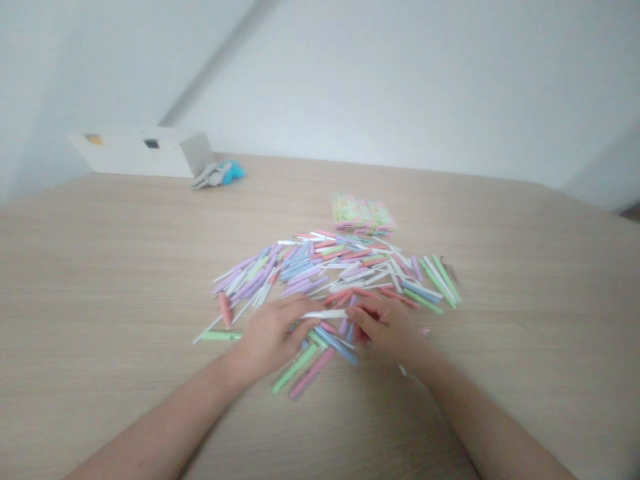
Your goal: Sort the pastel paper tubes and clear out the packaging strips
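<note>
A slim white pen-like tube [331, 314] lies level between my two hands, above the near part of a loose pile. My left hand [275, 333] pinches its left end between thumb and fingers. At the other end, the thumb and fingertips of my right hand [383, 327] are closed on it. Around and under my hands spreads the pile of pen-like sticks [300, 263] in purple, blue, green, red and white, some very thin. A green stick [295, 369] and a pink stick [313, 373] lie nearest me. Blur hides finer detail.
Behind the pile stands a stack of green and pink printed packs [363, 215]. At the back left are a white box [140, 152] with two cut-outs and a crumpled grey and blue item [220, 174]. The wooden table [100, 280] meets a pale wall.
</note>
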Demonstrator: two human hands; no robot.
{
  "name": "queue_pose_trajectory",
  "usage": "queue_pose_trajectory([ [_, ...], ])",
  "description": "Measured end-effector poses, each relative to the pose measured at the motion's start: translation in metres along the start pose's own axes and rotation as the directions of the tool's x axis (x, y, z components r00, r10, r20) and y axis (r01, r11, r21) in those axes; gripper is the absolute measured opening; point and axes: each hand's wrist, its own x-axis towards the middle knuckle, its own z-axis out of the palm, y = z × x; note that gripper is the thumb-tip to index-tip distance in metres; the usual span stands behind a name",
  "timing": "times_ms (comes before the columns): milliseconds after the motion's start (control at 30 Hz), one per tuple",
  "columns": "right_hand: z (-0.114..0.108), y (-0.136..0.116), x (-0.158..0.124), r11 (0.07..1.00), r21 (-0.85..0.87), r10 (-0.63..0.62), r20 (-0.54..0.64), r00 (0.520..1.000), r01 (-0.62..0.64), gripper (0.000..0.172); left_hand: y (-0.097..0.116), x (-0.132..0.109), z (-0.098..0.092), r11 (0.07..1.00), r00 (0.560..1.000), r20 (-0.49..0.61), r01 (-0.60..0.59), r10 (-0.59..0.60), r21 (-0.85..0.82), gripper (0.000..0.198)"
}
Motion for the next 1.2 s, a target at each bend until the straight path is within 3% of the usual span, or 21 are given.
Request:
queue_pose_trajectory([
  [167,-0.010,0.003,0.002,0.999,0.047,0.018,-0.018,1.000,-0.017,0.035,-0.003,0.003,-0.006,0.973,0.970,-0.090,0.220,-0.225,-0.068,0.031],
  [300,-0.016,0.004,0.004,0.998,0.027,0.048,0.011,0.999,-0.049,0.037,-0.010,0.006,-0.004,0.843,0.879,0.005,0.460,-0.478,-0.280,0.044],
  [433,-0.018,0.006,0.004,0.998,-0.052,-0.034,0.018,0.999,0.035,0.032,-0.017,0.007,-0.001,0.766,0.831,0.039,0.528,-0.554,-0.366,0.043],
  [667,-0.019,0.008,0.001,0.970,-0.179,-0.172,-0.014,0.985,0.167,0.032,-0.014,0.008,-0.003,0.749,0.814,0.026,0.546,-0.580,-0.376,0.042],
  [833,-0.018,0.004,0.001,0.981,-0.106,-0.162,-0.002,0.987,0.161,0.029,-0.008,0.006,-0.003,0.762,0.829,0.028,0.526,-0.558,-0.377,0.040],
  [1033,-0.012,0.010,0.003,0.974,0.225,-0.011,0.054,0.998,-0.001,0.034,-0.007,0.002,-0.003,0.835,0.870,-0.043,0.455,-0.490,-0.309,0.038],
  [1200,-0.005,0.019,0.005,0.792,0.555,0.172,0.195,0.966,-0.253,0.037,-0.007,0.002,-0.005,0.962,0.930,-0.249,0.261,-0.271,-0.073,0.031],
])
